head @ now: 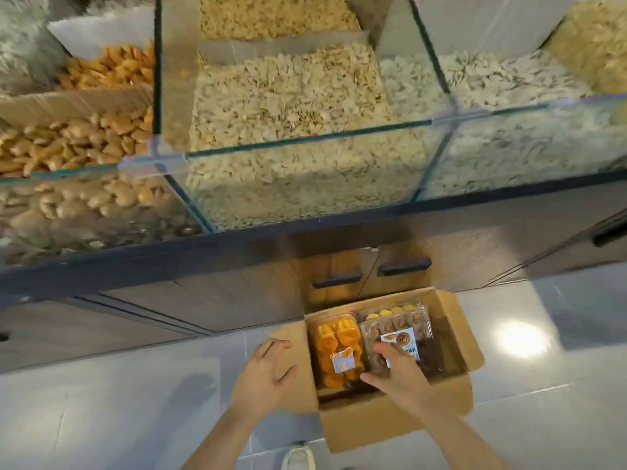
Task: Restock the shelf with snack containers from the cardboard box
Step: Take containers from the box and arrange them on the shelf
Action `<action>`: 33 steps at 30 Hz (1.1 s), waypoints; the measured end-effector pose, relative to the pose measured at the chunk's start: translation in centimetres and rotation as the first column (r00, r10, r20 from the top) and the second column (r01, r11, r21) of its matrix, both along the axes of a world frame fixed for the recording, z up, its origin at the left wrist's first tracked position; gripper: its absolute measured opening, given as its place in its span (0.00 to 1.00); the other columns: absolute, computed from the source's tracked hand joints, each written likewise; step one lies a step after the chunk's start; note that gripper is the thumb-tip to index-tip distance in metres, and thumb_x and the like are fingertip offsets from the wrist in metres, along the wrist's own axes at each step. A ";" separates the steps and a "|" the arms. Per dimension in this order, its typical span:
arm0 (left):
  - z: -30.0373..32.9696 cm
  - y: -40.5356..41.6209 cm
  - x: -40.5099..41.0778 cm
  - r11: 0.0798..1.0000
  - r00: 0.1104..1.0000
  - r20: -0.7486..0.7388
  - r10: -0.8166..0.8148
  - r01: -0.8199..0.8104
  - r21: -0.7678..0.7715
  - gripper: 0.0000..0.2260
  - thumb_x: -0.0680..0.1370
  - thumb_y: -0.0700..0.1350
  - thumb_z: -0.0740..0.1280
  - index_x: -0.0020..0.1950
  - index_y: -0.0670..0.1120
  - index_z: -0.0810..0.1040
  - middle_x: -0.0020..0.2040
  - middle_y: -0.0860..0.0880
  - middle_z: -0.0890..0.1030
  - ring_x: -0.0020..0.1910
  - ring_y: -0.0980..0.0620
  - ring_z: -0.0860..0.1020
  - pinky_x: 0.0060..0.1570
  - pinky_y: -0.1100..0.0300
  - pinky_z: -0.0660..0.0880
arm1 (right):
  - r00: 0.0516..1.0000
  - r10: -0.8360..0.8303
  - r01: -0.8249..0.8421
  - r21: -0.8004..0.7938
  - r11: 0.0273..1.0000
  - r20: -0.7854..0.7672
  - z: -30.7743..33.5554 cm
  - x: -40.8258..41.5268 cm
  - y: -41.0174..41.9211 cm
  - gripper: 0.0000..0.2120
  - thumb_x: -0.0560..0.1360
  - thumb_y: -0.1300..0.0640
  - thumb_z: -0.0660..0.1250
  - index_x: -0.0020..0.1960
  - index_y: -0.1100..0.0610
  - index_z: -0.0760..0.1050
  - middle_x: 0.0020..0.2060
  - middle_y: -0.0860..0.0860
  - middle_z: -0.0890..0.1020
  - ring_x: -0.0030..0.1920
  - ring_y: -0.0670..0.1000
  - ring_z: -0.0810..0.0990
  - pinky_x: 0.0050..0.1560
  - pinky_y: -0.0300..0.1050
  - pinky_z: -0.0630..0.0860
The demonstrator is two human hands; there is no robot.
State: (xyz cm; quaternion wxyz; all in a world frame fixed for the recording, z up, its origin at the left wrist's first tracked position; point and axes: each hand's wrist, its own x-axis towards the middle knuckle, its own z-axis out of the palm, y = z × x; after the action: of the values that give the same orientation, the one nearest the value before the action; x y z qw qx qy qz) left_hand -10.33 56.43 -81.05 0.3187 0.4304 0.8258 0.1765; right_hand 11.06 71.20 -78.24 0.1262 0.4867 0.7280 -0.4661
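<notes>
shoe cut off, container label blurred

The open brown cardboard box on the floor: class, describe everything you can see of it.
The open brown cardboard box sits upright on pale grey floor tiles before dark wooden cabinet doors, flaps folded outward. Clear plastic snack containers fill it. The left hand rests on its left flap; the right hand reaches inside.
</notes>
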 end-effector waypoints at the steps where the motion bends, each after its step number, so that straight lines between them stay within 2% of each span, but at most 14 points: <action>1: -3.0 0.4 -0.1 1.000 1.000 -0.003 -0.029 0.029 -0.008 0.23 0.73 0.59 0.60 0.66 0.52 0.70 0.65 0.54 0.71 0.63 0.55 0.72 0.59 0.62 0.69 | 1.000 -0.006 0.006 0.015 1.000 -0.005 -3.0 -0.6 0.3 0.27 0.71 0.49 0.71 0.67 0.52 0.67 0.58 0.46 0.74 0.63 0.47 0.72 0.58 0.36 0.67; 4: -11.3 1.0 -0.6 0.999 0.998 -0.012 -0.054 0.054 -0.010 0.24 0.75 0.53 0.64 0.70 0.50 0.65 0.71 0.52 0.66 0.67 0.53 0.68 0.63 0.62 0.66 | 1.000 0.016 -0.015 0.044 0.999 -0.025 -12.2 -2.2 1.0 0.29 0.69 0.45 0.71 0.66 0.49 0.68 0.63 0.47 0.73 0.67 0.50 0.68 0.65 0.46 0.67; 8: -20.2 2.7 -1.3 0.995 0.996 -0.081 -0.040 0.047 0.084 0.37 0.69 0.65 0.55 0.74 0.48 0.59 0.75 0.51 0.59 0.73 0.51 0.61 0.69 0.56 0.63 | 0.999 -0.039 0.043 0.151 0.988 -0.034 -22.1 -4.1 3.0 0.36 0.66 0.44 0.73 0.69 0.51 0.64 0.64 0.51 0.73 0.65 0.53 0.70 0.65 0.50 0.70; 10: -23.7 3.5 -1.6 0.986 0.990 -0.120 -0.077 0.094 0.138 0.40 0.69 0.67 0.55 0.75 0.46 0.56 0.76 0.50 0.57 0.75 0.51 0.56 0.73 0.52 0.58 | 0.999 -0.016 0.025 0.235 0.972 -0.041 -25.9 -5.0 4.0 0.39 0.64 0.43 0.74 0.70 0.52 0.63 0.65 0.52 0.72 0.66 0.54 0.69 0.67 0.51 0.67; 13: -27.1 4.0 -1.9 0.972 0.972 -0.154 -0.178 0.198 0.124 0.41 0.69 0.69 0.55 0.77 0.50 0.50 0.77 0.52 0.52 0.76 0.52 0.52 0.74 0.50 0.55 | 0.998 0.055 -0.055 0.284 0.957 0.010 -29.2 -6.0 4.5 0.40 0.65 0.42 0.73 0.70 0.54 0.62 0.68 0.52 0.68 0.69 0.55 0.64 0.72 0.55 0.58; 17: -28.2 3.3 -1.6 0.974 0.985 -0.044 -0.164 0.169 0.153 0.41 0.70 0.65 0.62 0.76 0.53 0.46 0.76 0.59 0.48 0.76 0.56 0.49 0.75 0.53 0.55 | 0.985 0.143 -0.170 0.382 0.908 0.099 -30.6 -5.6 3.1 0.35 0.66 0.43 0.73 0.67 0.53 0.64 0.71 0.53 0.63 0.71 0.56 0.60 0.73 0.54 0.54; 19: -27.9 3.0 -1.2 0.976 0.986 -0.032 -0.161 0.164 0.144 0.42 0.69 0.64 0.63 0.76 0.52 0.47 0.76 0.59 0.48 0.76 0.56 0.49 0.75 0.54 0.54 | 0.980 0.170 -0.196 0.354 0.914 0.101 -30.3 -5.0 2.7 0.30 0.66 0.46 0.74 0.62 0.52 0.65 0.74 0.52 0.56 0.73 0.58 0.55 0.72 0.55 0.55; 20: -27.8 2.8 -1.0 0.976 0.986 -0.030 -0.161 0.164 0.144 0.43 0.68 0.65 0.62 0.76 0.52 0.47 0.76 0.58 0.48 0.76 0.56 0.49 0.75 0.55 0.54 | 0.978 0.182 -0.205 0.324 0.923 0.103 -30.1 -4.8 2.8 0.28 0.65 0.47 0.74 0.60 0.52 0.66 0.74 0.51 0.58 0.73 0.59 0.56 0.71 0.55 0.57; 22: -27.7 2.6 -0.8 0.974 0.986 -0.034 -0.164 0.168 0.155 0.43 0.67 0.67 0.59 0.76 0.51 0.48 0.75 0.59 0.48 0.75 0.57 0.49 0.74 0.58 0.52 | 0.972 0.203 -0.230 0.298 0.926 0.120 -29.4 -4.7 3.4 0.27 0.64 0.48 0.75 0.56 0.51 0.65 0.62 0.50 0.69 0.66 0.57 0.64 0.64 0.52 0.64; 24: -27.9 2.5 -0.7 0.971 0.985 -0.047 -0.169 0.174 0.165 0.43 0.68 0.64 0.63 0.76 0.50 0.49 0.75 0.59 0.48 0.75 0.57 0.49 0.74 0.60 0.51 | 0.975 0.197 -0.218 0.299 0.929 0.098 -29.2 -4.6 4.0 0.28 0.61 0.48 0.77 0.53 0.49 0.64 0.51 0.47 0.70 0.58 0.53 0.67 0.58 0.50 0.66; 26: -28.0 2.5 -0.5 0.972 0.986 -0.052 -0.158 0.165 0.168 0.41 0.71 0.56 0.69 0.77 0.49 0.49 0.76 0.56 0.49 0.76 0.57 0.49 0.75 0.58 0.51 | 0.967 0.245 -0.254 0.291 0.922 0.070 -29.5 -4.2 4.4 0.35 0.60 0.48 0.78 0.59 0.49 0.63 0.57 0.47 0.71 0.61 0.52 0.66 0.63 0.53 0.64; 28: -28.0 2.6 -0.3 0.973 0.986 -0.068 -0.151 0.161 0.168 0.40 0.72 0.53 0.69 0.77 0.49 0.49 0.76 0.56 0.49 0.75 0.58 0.48 0.75 0.58 0.50 | 0.943 0.322 -0.331 0.281 0.901 0.080 -29.6 -3.8 4.5 0.43 0.59 0.46 0.78 0.68 0.47 0.59 0.63 0.48 0.69 0.66 0.52 0.64 0.68 0.55 0.59; 31: -27.4 2.9 -0.4 0.973 0.981 -0.072 -0.178 0.187 0.135 0.41 0.72 0.55 0.69 0.77 0.49 0.47 0.75 0.58 0.47 0.74 0.60 0.46 0.75 0.58 0.49 | 0.917 0.377 -0.399 0.320 0.859 0.130 -29.0 -2.8 3.8 0.38 0.59 0.41 0.76 0.65 0.48 0.66 0.59 0.47 0.69 0.63 0.51 0.65 0.64 0.51 0.63; 33: -26.2 3.0 -0.3 0.971 0.974 -0.076 -0.212 0.219 0.093 0.43 0.71 0.58 0.69 0.77 0.49 0.47 0.77 0.55 0.48 0.75 0.58 0.47 0.75 0.57 0.50 | 0.928 0.359 -0.368 0.361 0.857 0.095 -27.7 -1.9 3.2 0.35 0.59 0.42 0.76 0.62 0.49 0.68 0.58 0.46 0.71 0.62 0.50 0.67 0.62 0.49 0.66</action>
State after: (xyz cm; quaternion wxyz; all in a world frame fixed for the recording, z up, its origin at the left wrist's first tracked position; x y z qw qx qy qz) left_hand -10.68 59.46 -107.22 0.2865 0.5386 0.7743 0.1681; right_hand 9.20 74.39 -105.93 0.1260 0.3610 0.8801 -0.2814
